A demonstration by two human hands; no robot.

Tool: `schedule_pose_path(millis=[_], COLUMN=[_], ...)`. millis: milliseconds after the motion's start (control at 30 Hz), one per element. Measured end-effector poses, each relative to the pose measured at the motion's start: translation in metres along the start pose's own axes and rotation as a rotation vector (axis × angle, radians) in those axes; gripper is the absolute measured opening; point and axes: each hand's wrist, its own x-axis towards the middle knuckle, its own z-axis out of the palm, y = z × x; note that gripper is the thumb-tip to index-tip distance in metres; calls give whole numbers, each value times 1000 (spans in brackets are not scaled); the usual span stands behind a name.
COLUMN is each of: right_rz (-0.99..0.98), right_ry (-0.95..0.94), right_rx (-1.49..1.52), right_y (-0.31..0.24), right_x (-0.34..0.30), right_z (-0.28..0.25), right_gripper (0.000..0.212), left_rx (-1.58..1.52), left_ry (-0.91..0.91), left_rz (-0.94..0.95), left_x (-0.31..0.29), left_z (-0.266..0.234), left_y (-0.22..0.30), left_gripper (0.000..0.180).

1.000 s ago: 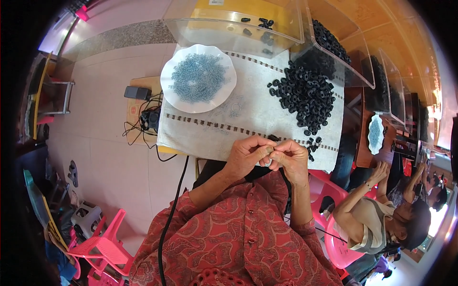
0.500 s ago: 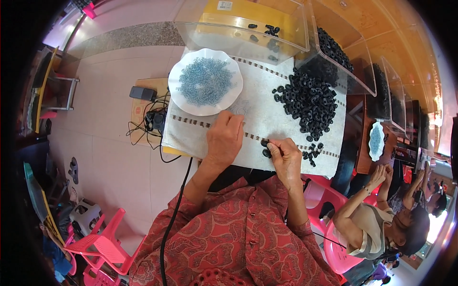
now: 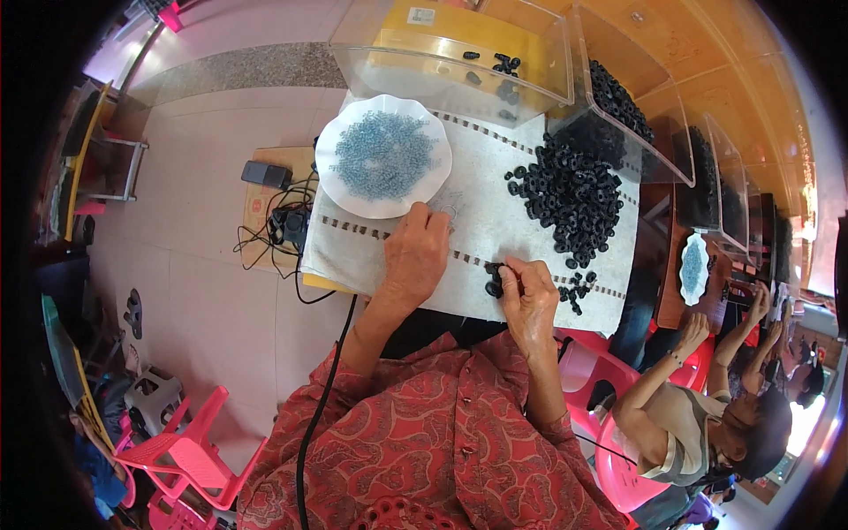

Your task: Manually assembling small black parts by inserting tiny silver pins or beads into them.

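Note:
My left hand [image 3: 415, 256] is closed with its fingertips pressed together at the lower right rim of a white scalloped plate [image 3: 327, 181]. Whatever those fingers hold, if anything, is too small to make out. The plate carries a heap of small, translucent blue pieces [image 3: 382, 155]. To the right, my right hand [image 3: 530, 300] pinches a small black part [image 3: 503, 269] between thumb and fingers, just above the cloth. Another black piece [image 3: 493, 288] sits right beside those fingertips. Some faint small rings [image 3: 450, 212] lie between my left hand and the black pile.
A pale cloth with dashed brown lines [image 3: 353, 252] covers the table. A large pile of black parts [image 3: 574, 199] lies at its right. Behind stand clear plastic bins [image 3: 450, 79]. Cables [image 3: 287, 221] tangle at the left edge. Co-workers [image 3: 680, 415] sit at the right.
Both hands keep almost the same places, with only slight finger movement. The view has shifted a little. At the right, the co-worker's hands have moved lower and apart.

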Motion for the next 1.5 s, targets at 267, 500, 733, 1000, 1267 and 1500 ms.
schedule_pose_path(millis=[267,500,733,1000,1267,1500], right_rz=[67,336,361,357,366,327], right_ry=[-30,-129,-175,-100,-65,-48], right_rx=[250,734,771,722,737,740], right_y=[-14,-13,-10,-9,-11,-11], right_x=[14,25,24,22,21,19], right_z=[10,17,17,20,15,15], right_gripper=[12,17,16,11,10,7], left_rx=[-743,-1438,-1320,-1207,-1373,-1249], left_ry=[-93,-358,-310,-269,-293,-252], left_rz=[-159,-611,-522,-479,-497,-554], left_x=[0,2,0,-4,-4,-4], left_z=[1,3,14,19,20,19], left_y=[7,11,19,26,28,34], left_gripper=[12,15,15,15,14,17])
